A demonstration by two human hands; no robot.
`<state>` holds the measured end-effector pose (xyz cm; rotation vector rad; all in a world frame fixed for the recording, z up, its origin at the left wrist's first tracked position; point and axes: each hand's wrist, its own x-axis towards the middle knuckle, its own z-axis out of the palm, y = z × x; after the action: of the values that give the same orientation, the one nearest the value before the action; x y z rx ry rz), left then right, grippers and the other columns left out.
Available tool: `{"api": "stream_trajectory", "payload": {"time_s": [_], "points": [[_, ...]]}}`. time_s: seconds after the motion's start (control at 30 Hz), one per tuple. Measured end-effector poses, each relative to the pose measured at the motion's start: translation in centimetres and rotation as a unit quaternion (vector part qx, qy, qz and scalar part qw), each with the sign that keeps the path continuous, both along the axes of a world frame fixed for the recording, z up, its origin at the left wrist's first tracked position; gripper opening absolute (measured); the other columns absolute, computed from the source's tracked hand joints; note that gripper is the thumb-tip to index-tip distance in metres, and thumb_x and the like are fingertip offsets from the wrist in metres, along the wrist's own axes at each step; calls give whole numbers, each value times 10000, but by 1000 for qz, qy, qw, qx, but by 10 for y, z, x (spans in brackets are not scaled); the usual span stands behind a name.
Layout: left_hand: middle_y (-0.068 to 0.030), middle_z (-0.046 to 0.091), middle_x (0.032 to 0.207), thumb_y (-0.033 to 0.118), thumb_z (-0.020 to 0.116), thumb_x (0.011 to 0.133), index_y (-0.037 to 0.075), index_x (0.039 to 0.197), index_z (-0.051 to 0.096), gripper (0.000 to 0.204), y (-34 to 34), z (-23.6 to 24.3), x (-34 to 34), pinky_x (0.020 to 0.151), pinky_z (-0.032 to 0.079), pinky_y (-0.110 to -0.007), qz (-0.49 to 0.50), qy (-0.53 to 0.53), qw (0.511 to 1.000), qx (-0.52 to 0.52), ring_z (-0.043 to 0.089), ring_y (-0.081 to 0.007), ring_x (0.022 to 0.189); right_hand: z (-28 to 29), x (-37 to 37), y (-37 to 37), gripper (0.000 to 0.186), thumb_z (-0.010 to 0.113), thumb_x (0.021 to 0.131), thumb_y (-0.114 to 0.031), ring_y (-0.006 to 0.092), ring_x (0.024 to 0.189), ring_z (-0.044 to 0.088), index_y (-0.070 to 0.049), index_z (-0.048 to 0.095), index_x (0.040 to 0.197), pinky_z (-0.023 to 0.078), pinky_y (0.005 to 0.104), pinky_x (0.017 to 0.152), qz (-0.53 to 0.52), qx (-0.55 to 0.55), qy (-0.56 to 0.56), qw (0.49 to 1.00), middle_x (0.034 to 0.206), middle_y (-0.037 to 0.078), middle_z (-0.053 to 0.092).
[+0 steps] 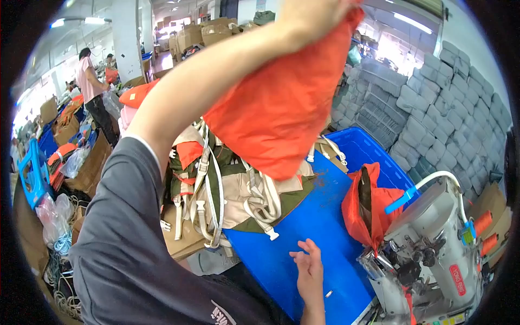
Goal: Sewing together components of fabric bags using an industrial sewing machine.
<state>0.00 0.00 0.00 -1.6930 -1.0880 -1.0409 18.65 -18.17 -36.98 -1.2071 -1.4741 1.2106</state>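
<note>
My left arm reaches up across the view, and my left hand (317,19) is closed on the top of an orange fabric piece (281,103), which hangs down, slightly blurred. The hand is partly cut off by the upper edge. Low over the blue tabletop (319,216), my right hand (309,265) is open, fingers apart, holding nothing. Beneath the orange fabric lie beige and olive-green bag parts (233,200) with pale webbing straps and white buckles (272,234). To the right, another orange fabric piece (371,206) with a dark inside rests against the sewing machine (433,254).
Behind the table stands a blue plastic crate (374,146). Grey bundles (455,103) are stacked along the right wall. Orange thread spools (485,233) sit beside the machine. At left are a blue stool (33,173), cartons (92,168) and a standing person (92,86).
</note>
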Motion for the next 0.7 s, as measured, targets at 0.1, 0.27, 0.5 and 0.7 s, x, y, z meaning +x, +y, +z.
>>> {"api": "stream_trajectory", "payload": {"time_s": [0.1, 0.27, 0.5, 0.7], "points": [[-61, 491, 625, 272, 625, 819, 78, 782, 505, 232, 5, -113, -1, 387, 364, -374, -101, 170, 977, 82, 497, -219, 486, 4, -2, 4, 558, 419, 1027, -414, 310, 1122, 588, -28, 344, 1422, 522, 433, 863, -60, 0, 64, 996, 1340, 226, 493], [-22, 486, 807, 231, 570, 741, 123, 760, 487, 138, -127, -333, -21, 540, 368, -285, -357, 315, 855, -204, 497, -136, 626, -7, 23, 15, 566, 406, 1017, -445, 272, 1253, 509, -36, 376, 1408, 364, 415, 1088, -104, -147, 405, 896, 1403, 124, 480], [-47, 562, 1076, 272, 565, 786, 90, 1093, 574, 357, -178, -406, -41, 722, 419, -298, -322, 316, 803, -390, 532, -163, 865, -64, 41, 13, 371, 572, 973, -132, 171, 1189, 520, -1, 487, 1309, 374, 316, 1032, -180, -163, 249, 938, 1308, 68, 561], [-87, 590, 1145, 218, 597, 796, 97, 1084, 587, 313, -152, -398, -73, 797, 458, -324, -284, 255, 847, -370, 579, -207, 987, -46, 21, 18, 376, 580, 974, -213, 169, 1172, 523, -14, 496, 1281, 383, 299, 1011, -190, -109, 197, 956, 1302, 71, 558]]}}
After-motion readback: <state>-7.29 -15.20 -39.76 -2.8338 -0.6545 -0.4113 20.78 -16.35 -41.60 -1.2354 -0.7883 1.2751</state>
